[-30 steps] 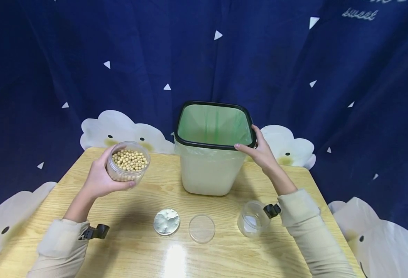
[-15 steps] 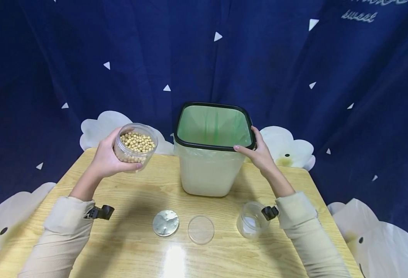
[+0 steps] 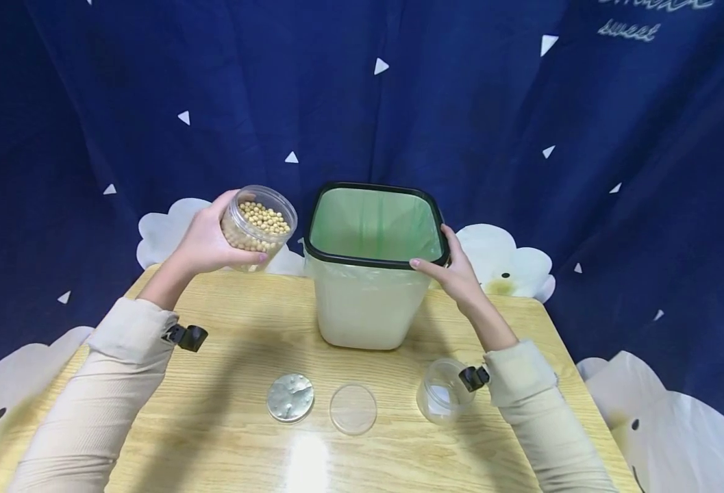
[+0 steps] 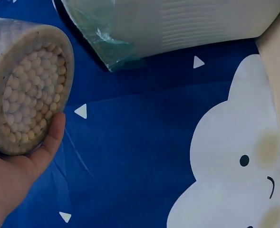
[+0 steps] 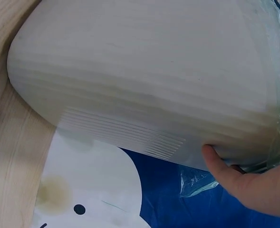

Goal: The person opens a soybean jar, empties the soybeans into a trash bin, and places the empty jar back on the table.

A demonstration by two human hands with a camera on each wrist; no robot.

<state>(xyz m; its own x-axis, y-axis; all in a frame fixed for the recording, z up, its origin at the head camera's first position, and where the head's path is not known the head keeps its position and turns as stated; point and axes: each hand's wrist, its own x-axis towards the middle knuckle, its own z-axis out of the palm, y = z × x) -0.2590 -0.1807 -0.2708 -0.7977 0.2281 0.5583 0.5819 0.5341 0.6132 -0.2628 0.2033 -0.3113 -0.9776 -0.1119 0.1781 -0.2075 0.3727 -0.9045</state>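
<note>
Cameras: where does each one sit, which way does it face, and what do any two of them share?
Head: looks forward and down at the table; shows both sleeves, left hand with the jar of beans, right hand on the bin.
Left wrist: looks past the palm at the jar's bottom.
Right wrist: faces the bin's side; thumb shows.
Shared: all three show the bin.

Head cam looks forward and down from above the table's [image 3: 238, 438] near edge, bin [image 3: 370, 301] centred, mid distance, both arms in view. Left wrist cam sits close, left of the bin, facing the curtain w/ the jar [image 4: 28, 85] base and bin [image 4: 178, 23] wall. Right wrist cam very close to the bin [image 5: 144, 80] wall. All 3 share the bin.
</note>
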